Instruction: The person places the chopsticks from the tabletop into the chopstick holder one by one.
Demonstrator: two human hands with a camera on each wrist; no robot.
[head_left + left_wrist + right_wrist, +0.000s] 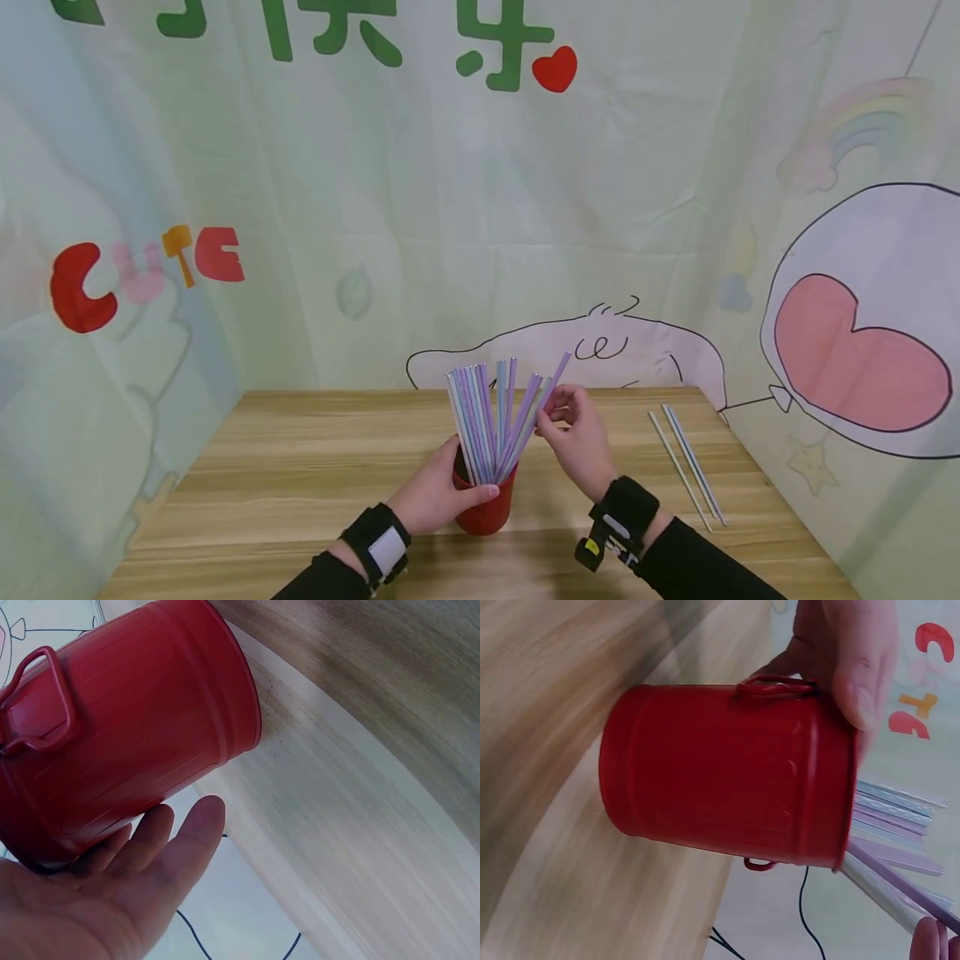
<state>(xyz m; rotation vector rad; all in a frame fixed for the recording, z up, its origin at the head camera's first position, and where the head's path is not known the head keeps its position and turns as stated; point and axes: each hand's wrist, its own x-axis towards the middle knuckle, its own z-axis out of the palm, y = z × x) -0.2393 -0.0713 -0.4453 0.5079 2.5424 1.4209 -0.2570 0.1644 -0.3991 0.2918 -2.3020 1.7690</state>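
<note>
A small red metal bucket with side handles stands upright on the table, holding a bunch of long, thin, shiny straws in purple, pale blue and silvery tones. My left hand grips the bucket at its upper left, thumb over the rim; in the right wrist view its fingers are partly hidden behind the bucket. To the right of the rim, my right hand pinches a purple straw that leans outward among the others. Only the fingertips of that hand show in the right wrist view.
Several loose straws lie on the right side of the wooden table. A printed cloth backdrop hangs behind the table and along both its sides.
</note>
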